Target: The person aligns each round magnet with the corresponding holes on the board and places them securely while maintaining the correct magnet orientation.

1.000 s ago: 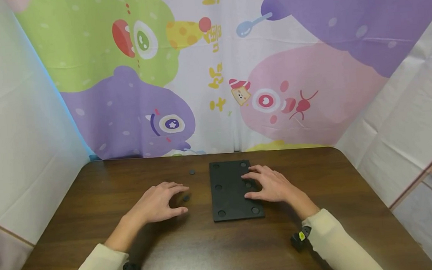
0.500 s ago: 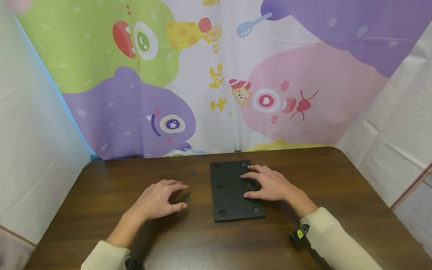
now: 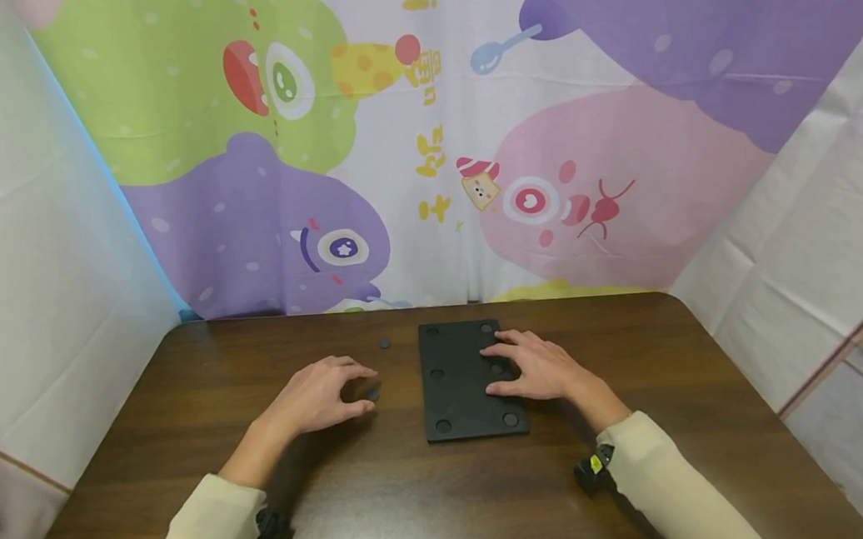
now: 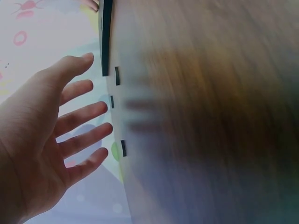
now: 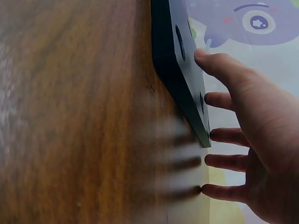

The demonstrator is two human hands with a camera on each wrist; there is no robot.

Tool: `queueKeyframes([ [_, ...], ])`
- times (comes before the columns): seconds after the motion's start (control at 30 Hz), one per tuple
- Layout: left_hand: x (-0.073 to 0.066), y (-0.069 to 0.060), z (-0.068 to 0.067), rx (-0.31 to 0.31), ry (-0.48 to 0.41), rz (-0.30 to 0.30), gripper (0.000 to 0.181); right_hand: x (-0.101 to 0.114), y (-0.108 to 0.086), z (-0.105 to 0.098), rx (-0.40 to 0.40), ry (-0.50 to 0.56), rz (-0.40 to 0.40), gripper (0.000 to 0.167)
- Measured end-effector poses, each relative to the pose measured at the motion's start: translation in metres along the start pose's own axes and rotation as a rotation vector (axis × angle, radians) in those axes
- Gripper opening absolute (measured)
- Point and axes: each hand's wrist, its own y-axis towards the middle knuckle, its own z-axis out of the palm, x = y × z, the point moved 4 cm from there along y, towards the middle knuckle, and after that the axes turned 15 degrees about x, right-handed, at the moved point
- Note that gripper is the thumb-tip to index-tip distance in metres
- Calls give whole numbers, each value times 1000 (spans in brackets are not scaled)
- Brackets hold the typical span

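A flat black board (image 3: 465,384) with round recesses along its two long sides lies on the table. My right hand (image 3: 543,366) is over its right side, fingers spread; in the right wrist view the thumb (image 5: 217,63) is at the board's face, but contact is unclear. My left hand (image 3: 318,394) hovers left of the board with loosely bent fingers, holding nothing. A small dark disc (image 3: 373,395) lies by its thumb and fingertips, and another disc (image 3: 385,344) lies farther back. The left wrist view also shows a third dark disc (image 4: 124,148), hidden in the head view.
The brown wooden table (image 3: 418,504) has rounded back corners. A cartoon-printed curtain (image 3: 430,253) hangs behind it, with white cloth (image 3: 784,261) at the sides. A small black wrist camera (image 3: 592,469) sits at the right sleeve.
My left hand has shifted slightly away from me, and its thumb has come closer to the near disc. My right hand, the board and the discs look almost unmoved.
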Motion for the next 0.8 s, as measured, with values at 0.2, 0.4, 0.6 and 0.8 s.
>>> queueKeyframes([
  [0.2,-2,2,0,-1,4,1,46,0,1,-1,22,13,5,72],
  [0.4,-2,3,0,-4,1,14,43,0,3,-5,48,31,11,73],
  [0.6,-3,3,0,3,-14,19,41,1,5,-7,67,35,26,74],
  [0.8,-3,5,3,13,-6,13,40,1,6,-7,69,39,28,74],
])
